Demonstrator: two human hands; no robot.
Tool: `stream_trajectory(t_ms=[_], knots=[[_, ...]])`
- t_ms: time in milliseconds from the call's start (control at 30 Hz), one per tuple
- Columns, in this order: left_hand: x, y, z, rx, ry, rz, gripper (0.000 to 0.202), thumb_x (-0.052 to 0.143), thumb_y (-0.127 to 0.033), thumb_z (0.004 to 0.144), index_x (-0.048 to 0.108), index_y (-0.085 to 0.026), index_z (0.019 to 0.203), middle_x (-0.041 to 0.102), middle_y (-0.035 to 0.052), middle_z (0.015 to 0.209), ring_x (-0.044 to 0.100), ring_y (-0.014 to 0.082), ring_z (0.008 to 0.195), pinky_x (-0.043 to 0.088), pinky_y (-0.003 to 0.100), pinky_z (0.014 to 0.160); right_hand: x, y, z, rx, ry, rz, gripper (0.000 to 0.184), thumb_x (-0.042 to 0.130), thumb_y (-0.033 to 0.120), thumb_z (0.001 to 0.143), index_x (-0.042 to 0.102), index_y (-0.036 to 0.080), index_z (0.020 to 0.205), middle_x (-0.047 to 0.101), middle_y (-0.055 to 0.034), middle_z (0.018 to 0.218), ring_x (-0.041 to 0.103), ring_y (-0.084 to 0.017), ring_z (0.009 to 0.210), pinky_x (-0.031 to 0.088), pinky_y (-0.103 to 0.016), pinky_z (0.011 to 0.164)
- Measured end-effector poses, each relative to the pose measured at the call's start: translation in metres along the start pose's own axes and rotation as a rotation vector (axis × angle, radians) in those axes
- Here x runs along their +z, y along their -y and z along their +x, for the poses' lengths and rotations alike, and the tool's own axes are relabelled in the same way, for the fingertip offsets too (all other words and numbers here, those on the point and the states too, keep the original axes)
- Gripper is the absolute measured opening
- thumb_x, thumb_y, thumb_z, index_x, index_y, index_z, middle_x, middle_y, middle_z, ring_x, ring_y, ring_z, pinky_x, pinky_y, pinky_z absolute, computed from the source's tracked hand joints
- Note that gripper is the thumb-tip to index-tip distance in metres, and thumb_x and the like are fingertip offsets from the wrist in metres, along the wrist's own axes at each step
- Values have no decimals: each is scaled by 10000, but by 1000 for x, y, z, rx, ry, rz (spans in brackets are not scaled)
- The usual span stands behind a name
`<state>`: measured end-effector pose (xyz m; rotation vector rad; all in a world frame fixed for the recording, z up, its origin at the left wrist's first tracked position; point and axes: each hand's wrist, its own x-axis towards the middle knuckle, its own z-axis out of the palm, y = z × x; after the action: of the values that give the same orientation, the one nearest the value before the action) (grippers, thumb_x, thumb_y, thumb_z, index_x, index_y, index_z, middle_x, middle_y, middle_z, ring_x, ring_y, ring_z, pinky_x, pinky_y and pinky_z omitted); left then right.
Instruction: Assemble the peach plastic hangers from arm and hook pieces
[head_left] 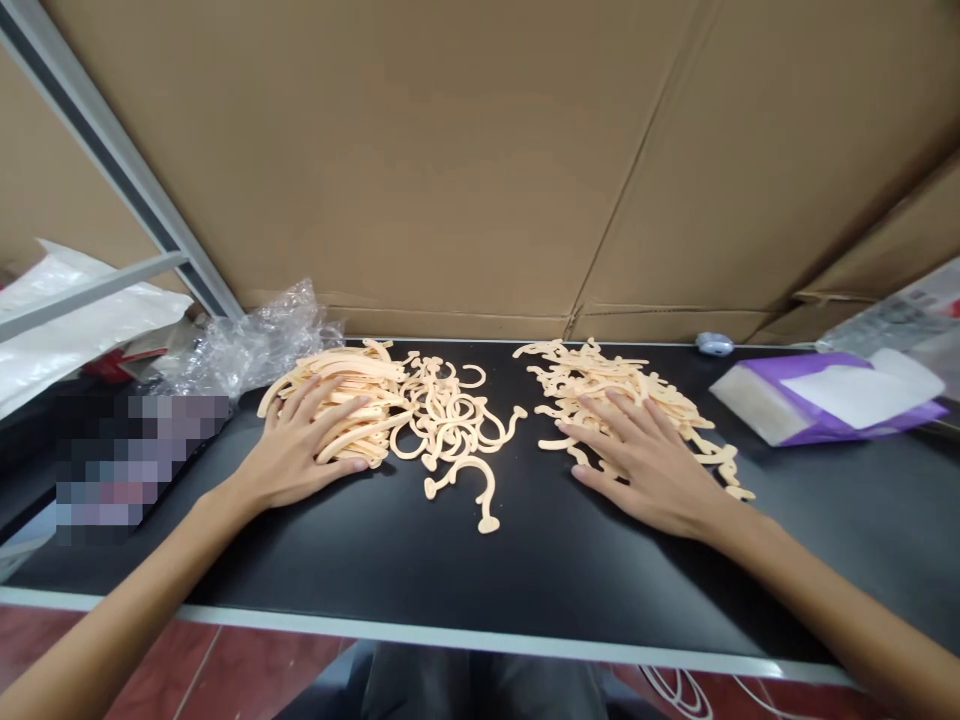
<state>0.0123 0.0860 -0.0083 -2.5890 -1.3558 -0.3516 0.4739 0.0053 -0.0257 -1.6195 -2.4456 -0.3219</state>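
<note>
On a black table [525, 570], the left hand [300, 450] lies flat, fingers spread, on a stacked pile [352, 385] of peach curved pieces. The right hand [645, 455] lies flat on another pile [600, 380]. Loose pieces [450, 420] lie between them. Crumpled plastic [247, 345] sits far left, a purple packet [817, 400] right, cardboard [480, 150] behind.

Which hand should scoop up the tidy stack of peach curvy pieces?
Left. The left hand lies flat on that stack; the right hand rests on the scattered pile farther off.
</note>
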Motion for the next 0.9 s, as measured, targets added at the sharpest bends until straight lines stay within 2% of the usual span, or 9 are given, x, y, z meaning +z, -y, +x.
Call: stream_trajectory(t_ms=[167,300,367,467,567,633,700,767,900], knots=[[1,-1,3,-33,-33,23,679,502,-674,893,459,-326,1474,340,103,1600,273,378,1479,99,626,1196,-4,-7,7,56,-1,6,523,436,596,960,565,342,1399,419,-67,1578,272,-387,1490,201,-687,1163],[-1,-6,2,-62,-45,31,677,487,-664,906,425,-329,1491,328,111,1606,274,382,1478,80,670,1173,-15,14,29,28,-73,41,507,438,547,973,601,270,1366,493,-119,1514,317,-377,1469,163,-678,1175],[-2,-8,0,-68,-50,34,682,494,-673,900,435,-327,1485,313,114,1613,260,395,1481,52,694,1162,-19,35,55,-35,-81,145,525,423,526,986,581,225,1385,470,-131,1531,331,-354,1462,210,-623,1186],[-2,-7,-1,-48,-58,23,657,486,-685,898,488,-331,1451,309,112,1615,277,403,1471,55,690,1163,-19,70,114,-140,35,346,490,361,422,1024,545,196,1419,435,-110,1560,274,-313,1494,233,-528,1209],[-2,-6,-3,-36,-60,19,621,486,-678,902,514,-354,1432,334,95,1605,296,396,1462,89,660,1173,-9,95,174,-151,92,395,462,331,338,1031,535,212,1426,448,-90,1556,352,-265,1461,317,-479,1179],[-2,-6,-3,-40,-60,23,616,495,-668,904,514,-355,1433,351,92,1596,296,386,1463,108,635,1181,1,102,198,-159,155,422,444,330,341,1030,579,255,1387,509,-59,1515,447,-254,1403,381,-467,1138],[-1,-6,-4,-53,-56,23,626,503,-666,901,506,-347,1441,357,94,1592,295,377,1464,121,615,1187,11,100,204,-158,199,437,467,304,417,1036,597,278,1372,475,-48,1542,439,-282,1413,378,-512,1132],[-1,-8,-4,-66,-45,17,631,510,-662,899,496,-349,1448,359,91,1591,291,371,1465,114,605,1192,19,91,199,-154,206,444,492,263,439,1044,576,290,1394,424,-38,1577,396,-274,1443,344,-514,1154],[0,-8,-3,-73,-35,0,630,543,-643,890,481,-370,1454,378,84,1579,294,363,1463,84,593,1199,19,68,185,-120,189,419,494,266,425,1043,590,268,1380,434,-65,1569,386,-288,1442,316,-542,1155]])
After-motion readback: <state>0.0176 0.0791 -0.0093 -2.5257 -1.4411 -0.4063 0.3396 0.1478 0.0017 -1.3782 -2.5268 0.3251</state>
